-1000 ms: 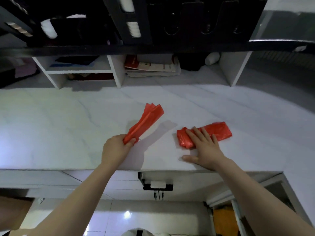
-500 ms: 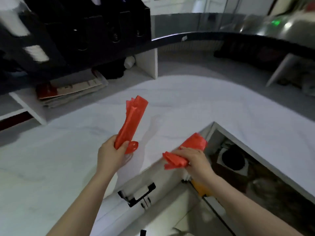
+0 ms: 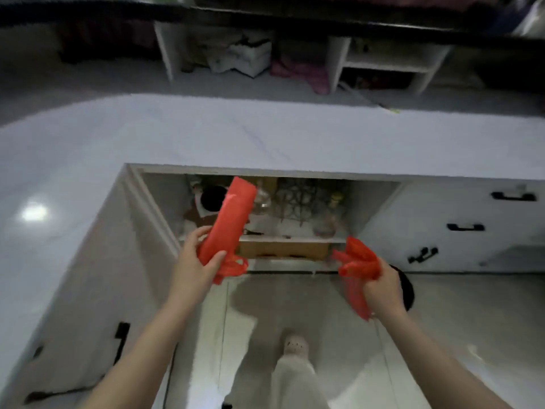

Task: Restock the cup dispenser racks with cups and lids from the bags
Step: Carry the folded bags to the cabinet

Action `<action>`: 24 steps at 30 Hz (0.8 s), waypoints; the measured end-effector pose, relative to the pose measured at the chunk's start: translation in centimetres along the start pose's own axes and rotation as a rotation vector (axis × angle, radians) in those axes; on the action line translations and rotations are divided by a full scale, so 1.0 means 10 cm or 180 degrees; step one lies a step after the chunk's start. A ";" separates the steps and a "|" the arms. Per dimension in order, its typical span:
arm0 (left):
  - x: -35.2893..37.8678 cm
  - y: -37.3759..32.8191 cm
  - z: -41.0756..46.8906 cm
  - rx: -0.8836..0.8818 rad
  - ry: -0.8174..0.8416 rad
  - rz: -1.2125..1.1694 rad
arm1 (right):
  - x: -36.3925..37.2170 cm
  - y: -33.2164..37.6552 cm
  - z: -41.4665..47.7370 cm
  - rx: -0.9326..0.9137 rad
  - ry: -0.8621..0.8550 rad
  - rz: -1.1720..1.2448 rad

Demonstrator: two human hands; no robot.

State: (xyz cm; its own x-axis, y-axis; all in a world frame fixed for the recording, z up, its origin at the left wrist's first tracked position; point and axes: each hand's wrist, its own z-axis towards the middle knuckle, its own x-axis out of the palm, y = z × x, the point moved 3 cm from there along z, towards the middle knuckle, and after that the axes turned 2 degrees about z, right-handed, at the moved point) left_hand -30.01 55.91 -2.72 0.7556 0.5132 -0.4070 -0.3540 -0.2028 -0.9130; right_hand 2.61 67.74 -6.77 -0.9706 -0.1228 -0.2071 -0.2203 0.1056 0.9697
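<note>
The left hand grips a folded red bag by its lower end, tilted upright; the right hand clutches a crumpled red bag, both above the floor, before an open cabinet under the white counter

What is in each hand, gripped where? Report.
Left hand grips the folded red bag at its lower end; right hand clutches the crumpled red bag mid-length.

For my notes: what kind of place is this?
Likely the staff side of a café or shop bar: a white L-shaped counter, an open, cluttered shelf beneath it, and drawers with black handles.
</note>
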 end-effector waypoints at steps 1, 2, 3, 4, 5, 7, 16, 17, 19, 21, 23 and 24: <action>0.23 -0.09 0.02 0.0091 0.0185 0.0091 | -0.31 -0.10 -0.06 0.0057 -0.0386 -0.0299; 0.47 -0.18 0.03 0.0132 0.0375 0.0156 | -0.62 -0.18 -0.10 0.0124 -0.0762 -0.0685; 0.70 -0.26 0.03 0.0140 0.0576 0.0208 | -0.91 -0.27 -0.14 0.0221 -0.1101 -0.0930; 0.94 -0.32 0.04 0.0148 0.0783 0.0283 | -1.18 -0.34 -0.17 0.0340 -0.1355 -0.1031; 1.18 -0.38 0.04 0.0160 0.0985 0.0393 | -1.43 -0.42 -0.18 0.0442 -0.1587 -0.1033; 1.67 -0.46 0.03 0.0146 0.1340 0.0612 | -1.87 -0.56 -0.16 0.0651 -0.1918 -0.0958; 3.97 -0.56 -0.10 -0.0732 0.1662 0.0436 | -3.60 -1.48 0.57 0.1478 -0.2071 0.0038; 4.21 -0.54 -0.14 -0.0928 0.1676 0.0345 | -3.73 -1.58 0.64 0.1559 -0.2043 0.0156; 4.60 -0.52 -0.18 -0.1288 0.1751 0.0187 | -3.98 -1.75 0.78 0.1728 -0.1985 0.0272; 4.90 -0.51 -0.21 -0.1595 0.1707 0.0052 | -4.21 -1.88 0.97 0.1854 -0.1883 0.0299; 5.09 -0.52 -0.22 -0.1747 0.1565 0.0009 | -4.36 -1.97 1.17 0.1931 -0.1708 0.0252; 5.16 -0.53 -0.20 -0.1781 0.1493 -0.0005 | -4.41 -2.01 1.28 0.1943 -0.1623 0.0169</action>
State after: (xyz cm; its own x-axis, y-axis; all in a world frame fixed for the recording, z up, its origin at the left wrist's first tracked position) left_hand 11.99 81.81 -18.98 0.9570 0.1282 -0.2604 -0.1127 -0.6626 -0.7404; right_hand 48.60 83.69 -18.79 -0.8736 0.3488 -0.3394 -0.0435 0.6387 0.7682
